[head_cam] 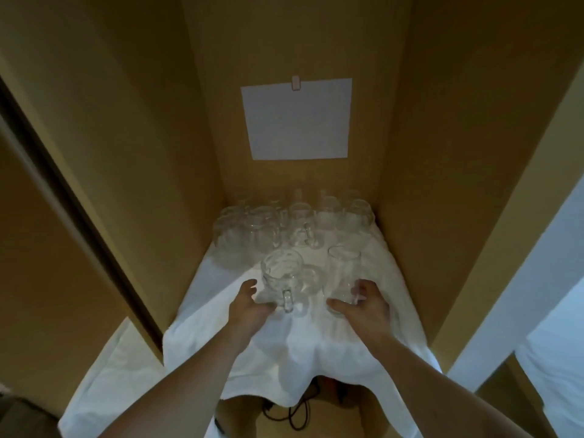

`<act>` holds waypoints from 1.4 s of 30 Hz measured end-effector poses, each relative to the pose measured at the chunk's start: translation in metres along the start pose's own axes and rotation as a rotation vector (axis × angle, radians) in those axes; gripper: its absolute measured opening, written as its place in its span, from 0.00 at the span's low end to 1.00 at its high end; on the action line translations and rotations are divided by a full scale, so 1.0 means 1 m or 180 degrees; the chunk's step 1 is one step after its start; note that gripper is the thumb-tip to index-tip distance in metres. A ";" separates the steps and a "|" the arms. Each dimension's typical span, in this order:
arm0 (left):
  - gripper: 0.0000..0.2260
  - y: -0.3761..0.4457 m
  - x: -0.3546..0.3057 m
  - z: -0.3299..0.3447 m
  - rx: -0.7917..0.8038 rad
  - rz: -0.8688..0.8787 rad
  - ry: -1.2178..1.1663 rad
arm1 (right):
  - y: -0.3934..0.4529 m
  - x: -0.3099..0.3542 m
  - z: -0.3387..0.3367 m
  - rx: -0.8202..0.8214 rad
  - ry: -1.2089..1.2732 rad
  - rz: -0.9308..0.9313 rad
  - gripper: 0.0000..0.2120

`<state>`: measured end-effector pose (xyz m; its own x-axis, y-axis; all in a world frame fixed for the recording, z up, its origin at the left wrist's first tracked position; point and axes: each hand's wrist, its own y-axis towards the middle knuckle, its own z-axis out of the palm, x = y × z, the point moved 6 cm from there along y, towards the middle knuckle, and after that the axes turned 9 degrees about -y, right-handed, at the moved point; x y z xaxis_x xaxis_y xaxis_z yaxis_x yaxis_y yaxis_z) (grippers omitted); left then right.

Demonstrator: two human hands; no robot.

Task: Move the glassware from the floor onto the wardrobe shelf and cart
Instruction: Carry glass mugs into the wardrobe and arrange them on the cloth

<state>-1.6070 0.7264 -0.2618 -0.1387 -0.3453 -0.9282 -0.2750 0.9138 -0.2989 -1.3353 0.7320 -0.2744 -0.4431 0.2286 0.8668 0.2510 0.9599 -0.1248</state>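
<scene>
We are reaching both arms into the wardrobe, setting two pieces of glassware down on the shelf (202,298), which is covered with a white cloth (294,349) that drapes over its near edge, probably there to cushion the glass. Our left hand (249,308) curls around the lower left side of a handled glass mug (282,276), the thumb underneath near its base and the fingers spread along its far side; the mug's handle points toward us. Our right hand (363,306) wraps the base of a tall plain glass (343,273), thumb on the left and fingers round the right, so both hands are holding a glass low down, which seems the steadiest way to lower something tall onto soft cloth. Whether either base already rests fully on the cloth we cannot tell. Farther back, against the rear wall, stands a crowded group of glasses and mugs (294,226), filling the far part of the shelf from left to right; the two in our hands sit just in front of them, forming what looks like the next row forward. A white sheet of paper (297,121) is clipped to the back wall above. Dark cables (297,415) lie below the shelf.
</scene>
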 end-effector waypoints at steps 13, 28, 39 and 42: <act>0.32 0.047 -0.072 0.055 0.0740 0.0882 0.1021 | 0.060 0.044 -0.043 -0.0635 0.0029 -0.0231 0.47; 0.38 0.079 -0.136 0.095 0.0789 0.1408 0.4603 | 0.119 0.107 -0.027 -0.0400 -0.1307 -0.1033 0.45; 0.20 0.105 -0.135 0.131 0.0380 0.1901 0.5362 | 0.142 0.124 -0.004 -0.0128 -0.1778 -0.1351 0.39; 0.24 0.110 -0.137 0.137 0.0213 0.1947 0.5276 | 0.146 0.129 0.001 -0.0117 -0.1898 -0.1447 0.39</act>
<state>-1.4879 0.9038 -0.1984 -0.9378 0.2227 0.2665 0.2104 0.9748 -0.0741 -1.3569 0.9017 -0.1812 -0.8985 -0.1300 0.4193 -0.0440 0.9770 0.2085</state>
